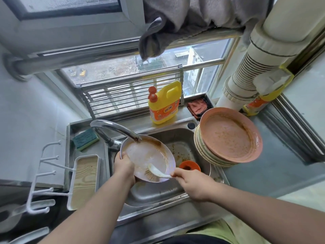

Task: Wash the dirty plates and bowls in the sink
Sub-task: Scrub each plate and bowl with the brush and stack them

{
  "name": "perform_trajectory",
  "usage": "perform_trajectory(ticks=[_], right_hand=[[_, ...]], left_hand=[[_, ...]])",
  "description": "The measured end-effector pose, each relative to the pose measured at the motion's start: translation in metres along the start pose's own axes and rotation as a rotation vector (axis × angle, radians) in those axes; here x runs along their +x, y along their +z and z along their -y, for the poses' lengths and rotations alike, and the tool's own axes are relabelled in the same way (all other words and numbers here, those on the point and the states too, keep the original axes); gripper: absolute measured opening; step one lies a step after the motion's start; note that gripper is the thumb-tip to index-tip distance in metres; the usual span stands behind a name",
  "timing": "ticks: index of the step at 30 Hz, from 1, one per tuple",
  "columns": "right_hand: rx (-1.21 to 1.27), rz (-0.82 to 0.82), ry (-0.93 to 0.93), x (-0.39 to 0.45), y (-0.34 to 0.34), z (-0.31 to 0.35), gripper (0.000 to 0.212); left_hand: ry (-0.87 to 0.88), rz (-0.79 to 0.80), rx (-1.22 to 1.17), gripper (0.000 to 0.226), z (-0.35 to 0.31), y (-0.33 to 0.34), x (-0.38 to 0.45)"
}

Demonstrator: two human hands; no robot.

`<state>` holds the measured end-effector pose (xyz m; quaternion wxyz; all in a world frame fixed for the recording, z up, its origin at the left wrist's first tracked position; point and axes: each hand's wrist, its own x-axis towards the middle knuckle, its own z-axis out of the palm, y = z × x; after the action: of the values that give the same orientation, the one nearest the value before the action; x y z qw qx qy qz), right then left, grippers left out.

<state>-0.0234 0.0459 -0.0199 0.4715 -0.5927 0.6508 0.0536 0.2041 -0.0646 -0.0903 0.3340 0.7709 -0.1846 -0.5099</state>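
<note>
Head view: at lower centre, over the sink (158, 194), the left hand (124, 167) grips one tilted plate (146, 157) while the right hand (190, 184) grasps a brush (154, 173), scrubbing under the tap (114, 128). Next, probably rinsing. One stack of dirty plates (226, 138) waits at right; one orange bowl (190, 166) sits in the sink.

One head-worn view, looking steeply down and forward from close above the sink (158, 194), window straight beyond it, both forearms reaching in from below.
</note>
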Motion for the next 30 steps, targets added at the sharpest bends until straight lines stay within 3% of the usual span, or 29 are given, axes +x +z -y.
perform_trajectory(ticks=[6,9,12,19,23,30], right_hand=[[-0.107,-0.095,0.190,0.034,-0.002,-0.036,0.021],[-0.156,-0.170,0.158,0.068,-0.010,-0.012,0.013],[-0.158,-0.257,0.103,0.086,-0.010,0.010,0.021],[0.027,-0.170,0.219,0.071,0.047,-0.029,0.024],[0.129,-0.159,0.114,0.051,0.081,-0.019,0.024],[-0.010,-0.289,0.214,0.075,0.018,-0.031,0.024]], left_hand=[[0.073,0.082,0.139,0.037,0.012,-0.004,-0.011],[0.153,0.096,0.262,0.040,0.015,-0.003,-0.030],[0.205,0.084,0.268,0.039,0.014,-0.003,-0.033],[0.396,-0.043,0.308,0.040,-0.005,-0.008,-0.021],[0.423,-0.135,0.334,0.044,-0.011,0.001,-0.020],[0.551,-0.046,0.417,0.034,-0.007,-0.001,-0.010]])
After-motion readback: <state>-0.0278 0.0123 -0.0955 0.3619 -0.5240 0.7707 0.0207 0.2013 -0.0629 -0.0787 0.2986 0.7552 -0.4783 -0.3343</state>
